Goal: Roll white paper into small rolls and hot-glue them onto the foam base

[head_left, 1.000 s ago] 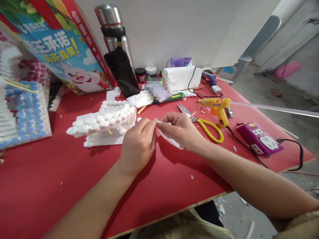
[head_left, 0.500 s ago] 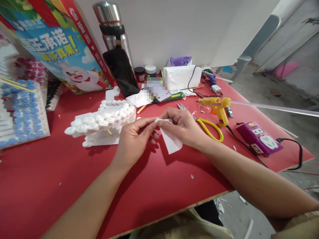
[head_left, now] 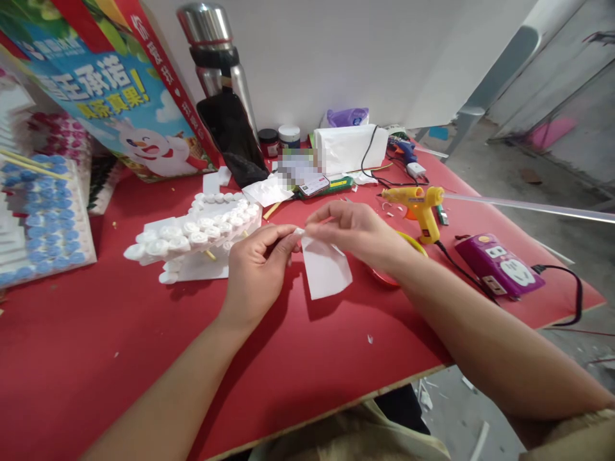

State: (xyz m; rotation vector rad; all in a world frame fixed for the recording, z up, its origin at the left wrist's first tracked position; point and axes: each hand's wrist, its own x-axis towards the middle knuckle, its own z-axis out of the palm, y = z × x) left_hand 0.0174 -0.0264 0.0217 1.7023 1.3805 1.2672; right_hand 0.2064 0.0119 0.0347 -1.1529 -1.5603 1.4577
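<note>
A strip of white paper (head_left: pixel 327 272) hangs over the table, its top end bunched into a small roll. My left hand (head_left: pixel 262 262) is closed, pinching that rolled end between thumb and forefinger. At the strip's upper edge my right hand (head_left: pixel 353 230) has thumb and fingertips together on the paper, the other fingers curled above. Left of my hands stands a white holder lined with rolled white paper rosebuds (head_left: pixel 180 243). Yellow-handled scissors (head_left: pixel 414 242) lie partly hidden behind my right hand and wrist.
A yellow glue gun (head_left: pixel 418 205) and a purple power socket (head_left: pixel 500 266) with cords are on the right. Behind stand a steel flask (head_left: pixel 206 29), a dark phone (head_left: pixel 230 131), jars (head_left: pixel 289 136) and white tissue (head_left: pixel 350 150). Blue rosebuds (head_left: pixel 52 218) and a printed bag (head_left: pixel 125 89) are left.
My right hand has shifted slightly right and its fingers have lifted and loosened. More of the paper strip shows, spread wider below. My left hand has barely moved.
</note>
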